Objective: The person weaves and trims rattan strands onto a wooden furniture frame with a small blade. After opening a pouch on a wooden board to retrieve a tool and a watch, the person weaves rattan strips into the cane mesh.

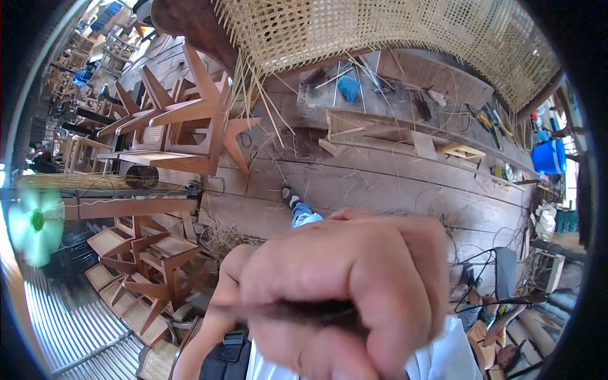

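Note:
My left hand (pixel 304 272) is very close in the middle of the view, blurred, its forearm rising from the lower left. Its fingers are curled in, with a dark, thin streak between them that is too smeared to name. Pressed against its right side is what looks like my right hand (pixel 421 237), mostly hidden, its fingers not clear. Beyond the hands, a sheet of woven cane webbing (pixel 405 28) spans a dark wooden frame (pixel 190 28) at the top. Loose cane strands (pixel 253 79) hang from its left edge. Neither hand touches the webbing.
Wooden chair frames (pixel 177 120) are piled at the left, with more (pixel 152 266) below. A green fan (pixel 38 220) spins at the far left. Pliers (pixel 491 123) lie on a low wooden platform (pixel 386 130). A blue bucket (pixel 548 157) stands at right; another person (pixel 494 335) sits lower right.

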The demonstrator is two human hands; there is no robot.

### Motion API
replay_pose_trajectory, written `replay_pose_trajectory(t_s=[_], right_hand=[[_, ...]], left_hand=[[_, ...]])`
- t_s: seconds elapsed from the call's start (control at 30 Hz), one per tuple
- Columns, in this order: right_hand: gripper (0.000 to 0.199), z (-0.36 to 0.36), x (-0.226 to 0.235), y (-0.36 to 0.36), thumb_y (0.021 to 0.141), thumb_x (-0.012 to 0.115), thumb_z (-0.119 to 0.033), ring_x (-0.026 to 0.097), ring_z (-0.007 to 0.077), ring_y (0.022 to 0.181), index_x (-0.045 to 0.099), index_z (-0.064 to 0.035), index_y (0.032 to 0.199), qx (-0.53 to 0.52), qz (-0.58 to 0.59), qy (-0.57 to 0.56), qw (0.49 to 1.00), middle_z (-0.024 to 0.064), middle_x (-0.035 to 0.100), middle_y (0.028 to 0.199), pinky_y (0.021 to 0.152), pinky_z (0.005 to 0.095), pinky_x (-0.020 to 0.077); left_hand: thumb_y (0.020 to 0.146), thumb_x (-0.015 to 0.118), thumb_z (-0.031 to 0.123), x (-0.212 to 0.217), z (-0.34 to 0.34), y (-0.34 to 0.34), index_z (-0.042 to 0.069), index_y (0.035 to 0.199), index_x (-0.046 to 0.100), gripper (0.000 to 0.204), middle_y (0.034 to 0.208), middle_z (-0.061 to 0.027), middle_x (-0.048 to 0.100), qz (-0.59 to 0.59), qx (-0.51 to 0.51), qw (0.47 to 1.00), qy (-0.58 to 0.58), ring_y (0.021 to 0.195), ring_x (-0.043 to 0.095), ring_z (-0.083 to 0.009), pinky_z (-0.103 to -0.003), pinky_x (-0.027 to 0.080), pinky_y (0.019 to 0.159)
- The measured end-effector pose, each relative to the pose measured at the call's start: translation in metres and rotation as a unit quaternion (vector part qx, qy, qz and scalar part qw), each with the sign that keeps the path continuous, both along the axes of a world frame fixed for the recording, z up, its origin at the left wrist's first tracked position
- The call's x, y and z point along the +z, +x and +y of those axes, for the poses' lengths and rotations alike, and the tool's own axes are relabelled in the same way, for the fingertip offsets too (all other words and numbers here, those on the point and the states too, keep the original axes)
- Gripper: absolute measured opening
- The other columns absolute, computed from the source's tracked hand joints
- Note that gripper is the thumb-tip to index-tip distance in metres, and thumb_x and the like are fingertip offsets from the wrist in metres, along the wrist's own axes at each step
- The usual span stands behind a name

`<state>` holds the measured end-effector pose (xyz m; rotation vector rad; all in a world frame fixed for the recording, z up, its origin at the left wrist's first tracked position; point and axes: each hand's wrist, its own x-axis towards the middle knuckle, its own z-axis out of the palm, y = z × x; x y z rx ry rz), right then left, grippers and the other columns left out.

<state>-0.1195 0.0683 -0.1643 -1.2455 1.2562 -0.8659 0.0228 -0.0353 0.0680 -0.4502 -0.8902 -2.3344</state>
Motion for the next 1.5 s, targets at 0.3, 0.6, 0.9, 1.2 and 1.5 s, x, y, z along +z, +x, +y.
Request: replay_pose_trajectory(t_s=[0.3,0.6,0.9,1.2,1.5], right_hand=[[0.050,0.003,-0.012,0.001,0.100,0.073,-0.035,0.068,0.0210,0.107,0.063,-0.0018,0.136,-0.033,-0.031,0.069,0.997,0.0132,0.071,0.119,0.095,0.0357,0.0546],[0.044,0.018,-0.106,-0.021,0.095,0.076,-0.036,0.073,0.0283,0.083,0.068,-0.0020,0.121,-0.205,0.113,0.111,0.966,0.0158,0.075,0.091,0.078,0.0383,0.0573],[0.042,0.020,-0.138,-0.032,0.097,0.071,-0.039,0.074,0.0328,0.090,0.068,-0.0029,0.117,-0.250,0.124,0.122,0.953,0.0188,0.075,0.098,0.078,0.0416,0.0564],[0.044,0.005,-0.134,-0.018,0.096,0.066,-0.039,0.071,0.0435,0.104,0.068,-0.0025,0.121,-0.187,0.219,0.193,0.938,0.0241,0.074,0.111,0.091,0.0496,0.0555],[0.042,0.017,-0.145,-0.026,0.094,0.069,-0.033,0.070,0.0441,0.105,0.067,0.0017,0.117,-0.232,0.201,0.153,0.939,0.0257,0.072,0.113,0.090,0.0499,0.0556]], left_hand=[[0.093,0.083,0.022,-0.007,-0.021,0.008,0.003,0.091,0.067,0.025,0.087,-0.0191,0.073,-0.066,-0.081,0.994,-0.019,0.052,0.058,-0.0148,-0.025,0.036,0.044],[0.103,0.068,0.019,-0.142,-0.160,-0.013,0.000,0.121,0.069,0.026,0.096,-0.0061,0.072,-0.479,0.353,0.719,-0.359,0.084,0.065,-0.0119,-0.026,0.052,0.072],[0.093,0.077,0.039,-0.206,-0.268,0.016,0.009,0.144,0.060,0.062,0.131,-0.0163,0.071,-0.636,0.479,0.513,-0.321,0.117,0.069,-0.0318,-0.042,0.053,0.102],[0.089,0.076,0.047,-0.210,-0.307,0.041,0.005,0.144,0.059,0.071,0.125,-0.0250,0.072,-0.725,0.448,0.305,-0.426,0.115,0.070,-0.0415,-0.043,0.052,0.101],[0.085,0.077,0.034,-0.292,-0.271,0.206,0.002,0.100,0.076,0.036,0.098,-0.0245,0.076,-0.835,0.160,0.265,-0.454,0.102,0.074,-0.0376,-0.048,0.057,0.090]])
